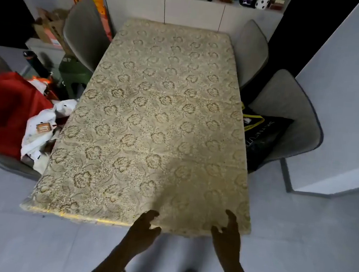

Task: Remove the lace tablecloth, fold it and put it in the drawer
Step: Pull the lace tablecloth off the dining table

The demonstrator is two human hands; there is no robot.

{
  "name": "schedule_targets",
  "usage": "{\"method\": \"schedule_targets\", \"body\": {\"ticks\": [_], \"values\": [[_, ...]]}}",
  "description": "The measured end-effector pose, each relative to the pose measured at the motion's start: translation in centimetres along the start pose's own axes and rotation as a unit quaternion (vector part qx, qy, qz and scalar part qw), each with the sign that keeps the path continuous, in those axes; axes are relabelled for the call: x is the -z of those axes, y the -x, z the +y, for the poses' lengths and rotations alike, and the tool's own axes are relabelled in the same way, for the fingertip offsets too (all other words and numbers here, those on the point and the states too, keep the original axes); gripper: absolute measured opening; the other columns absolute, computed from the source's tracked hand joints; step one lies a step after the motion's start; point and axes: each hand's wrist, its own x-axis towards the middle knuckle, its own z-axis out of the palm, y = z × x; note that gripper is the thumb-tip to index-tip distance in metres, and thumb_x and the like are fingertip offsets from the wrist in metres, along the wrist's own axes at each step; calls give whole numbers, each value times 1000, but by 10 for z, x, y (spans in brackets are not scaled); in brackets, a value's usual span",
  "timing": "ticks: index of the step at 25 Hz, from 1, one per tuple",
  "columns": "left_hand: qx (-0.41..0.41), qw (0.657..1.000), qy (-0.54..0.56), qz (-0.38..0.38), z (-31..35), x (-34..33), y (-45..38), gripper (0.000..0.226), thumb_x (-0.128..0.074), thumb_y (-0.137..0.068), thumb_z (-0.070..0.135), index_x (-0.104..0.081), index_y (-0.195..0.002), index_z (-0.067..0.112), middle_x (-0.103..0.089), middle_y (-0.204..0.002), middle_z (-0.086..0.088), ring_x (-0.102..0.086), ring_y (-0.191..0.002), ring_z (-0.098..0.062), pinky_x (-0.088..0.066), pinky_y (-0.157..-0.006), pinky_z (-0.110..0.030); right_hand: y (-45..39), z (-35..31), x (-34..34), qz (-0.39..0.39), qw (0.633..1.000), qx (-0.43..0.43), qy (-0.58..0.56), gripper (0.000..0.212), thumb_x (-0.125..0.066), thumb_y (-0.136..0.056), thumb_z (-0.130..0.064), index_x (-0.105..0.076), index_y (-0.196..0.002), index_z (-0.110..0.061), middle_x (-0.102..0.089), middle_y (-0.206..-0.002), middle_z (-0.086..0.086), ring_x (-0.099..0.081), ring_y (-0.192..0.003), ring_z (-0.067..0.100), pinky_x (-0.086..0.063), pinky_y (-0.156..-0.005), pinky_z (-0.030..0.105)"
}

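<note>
A cream lace tablecloth (pixel 153 119) with a gold flower pattern lies flat over the whole rectangular table. Its near hem hangs slightly over the front edge. My left hand (pixel 143 228) hovers at the near edge, right of the middle, fingers spread and curled, holding nothing. My right hand (pixel 228 233) is near the front right corner, fingers also apart over the cloth's edge. Whether either hand touches the cloth I cannot tell. No drawer is clearly visible.
Grey chairs stand at the far left (pixel 83 33), far right (pixel 253 50) and right side (pixel 288 117), the last holding a black bag (pixel 261 134). Red fabric (pixel 5 109) and white clutter (pixel 40 133) lie on a seat to the left. A cabinet (pixel 192 12) with bottles stands behind the table.
</note>
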Motion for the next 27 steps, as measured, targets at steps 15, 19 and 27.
{"method": "schedule_targets", "body": {"ticks": [15, 19, 27], "values": [[43, 971, -199, -128, 30, -45, -25, 105, -79, -72, 30, -13, -154, 33, -14, -164, 2, -26, -146, -20, -36, -108, -27, -43, 27, 88, -278, 854, -347, -270, 41, -86, -65, -13, -67, -95, 8, -62, -86, 27, -60, -70, 33, -41, -64, 33], [41, 935, -352, 6, 29, -35, -10, 102, -67, -72, 50, -8, -154, 34, -27, -155, 10, -27, -144, -22, -20, -118, -44, -60, -60, 107, -275, 784, -185, -525, 23, -60, -80, -15, -80, -90, -7, -73, -100, 17, -69, -99, 36, -49, -92, 51], [-10, 944, -189, 271, 70, 198, -94, 20, -59, -80, 12, -72, -95, 12, -74, -91, -18, -71, -89, -37, -54, -76, -39, -162, -249, 100, -170, 746, -41, -642, 32, -43, -98, -21, -54, -126, -13, -58, -133, 12, -60, -110, 28, -41, -104, 46]]}}
